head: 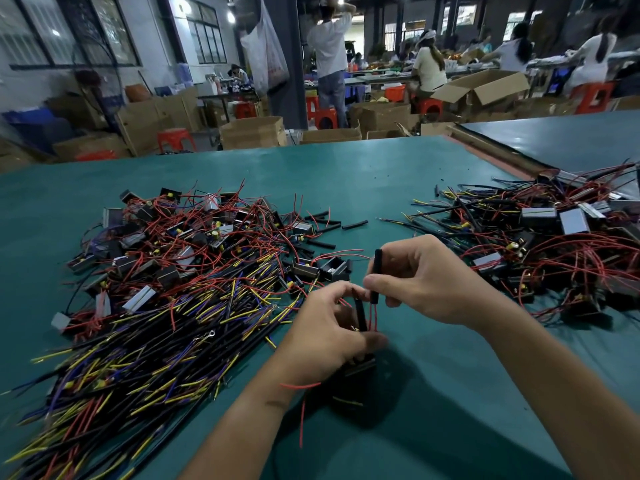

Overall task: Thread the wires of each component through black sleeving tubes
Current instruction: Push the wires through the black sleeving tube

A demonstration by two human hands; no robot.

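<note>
At the near middle of the desk [381, 174], the right hand [426, 282] pinches a black tube [376, 271] over two red wires [373, 317] rising from the component [360, 366], which the left hand [325, 327] grips. I'd keep the wire tips together and feed them straight. Far cardboard boxes [481, 88] stand open, contents unseen.

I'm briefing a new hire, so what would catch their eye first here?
First, the hands at centre: the right hand pinches a black tube over red wires rising from the part the left hand grips. Then the big tangle of wired parts on the left of the green table, and a second tangle on the right.
</note>
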